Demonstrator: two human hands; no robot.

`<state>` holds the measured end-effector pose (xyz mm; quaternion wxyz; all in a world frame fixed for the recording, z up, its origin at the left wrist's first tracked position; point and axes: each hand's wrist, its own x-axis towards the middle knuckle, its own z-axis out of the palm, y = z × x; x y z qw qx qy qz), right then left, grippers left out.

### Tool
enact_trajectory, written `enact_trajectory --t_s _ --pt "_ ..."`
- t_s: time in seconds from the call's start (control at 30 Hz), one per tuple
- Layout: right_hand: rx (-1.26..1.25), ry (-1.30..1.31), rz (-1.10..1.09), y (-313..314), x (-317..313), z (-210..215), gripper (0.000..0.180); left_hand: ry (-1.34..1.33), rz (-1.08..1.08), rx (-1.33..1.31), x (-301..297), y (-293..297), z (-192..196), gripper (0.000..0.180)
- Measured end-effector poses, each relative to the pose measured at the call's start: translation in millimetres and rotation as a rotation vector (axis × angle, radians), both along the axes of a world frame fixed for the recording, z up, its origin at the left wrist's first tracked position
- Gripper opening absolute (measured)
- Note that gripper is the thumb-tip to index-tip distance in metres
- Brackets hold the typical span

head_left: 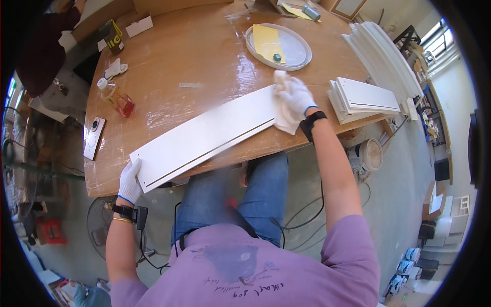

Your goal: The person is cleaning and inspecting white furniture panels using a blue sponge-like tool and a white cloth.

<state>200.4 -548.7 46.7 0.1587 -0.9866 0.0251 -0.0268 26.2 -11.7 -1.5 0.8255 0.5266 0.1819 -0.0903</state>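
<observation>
A long white board (204,133) with a dark groove along its near edge lies slantwise across the table's front edge. My left hand (131,181), in a white knit glove, grips the board's left end, thumb on top and fingers hidden beneath. At the other end, my gloved right hand (296,96) presses a cream cloth (286,115) onto the board. The cloth hangs over the board's right end, and the hand is slightly blurred.
Right of the board lies a stack of white boards (368,97). Beyond it is a round white tray (307,48) with yellow sandpaper-like sheet. On the left are a bottle (120,100) of red drink and a phone (94,138). A bucket (369,155) stands below right; a person (43,51) is far left.
</observation>
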Motion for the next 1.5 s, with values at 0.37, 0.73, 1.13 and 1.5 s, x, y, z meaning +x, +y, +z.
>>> enact_trajectory --t_s 0.37,0.73,1.13,1.5 --pt "0.125 -0.311 0.737 148 -20 -17 0.034 0.045 0.044 0.142 5 -13 5 0.038" --pt "0.341 0.073 1.073 315 -113 -20 0.052 -0.007 -0.042 0.133 6 1 -6 0.041" --pt "0.008 -0.185 0.34 169 -97 -21 0.038 -0.112 0.065 1.074 136 18 82 0.059" --pt "1.916 0.528 0.131 182 -77 -17 0.041 -0.57 -0.135 1.333 182 -25 86 0.073"
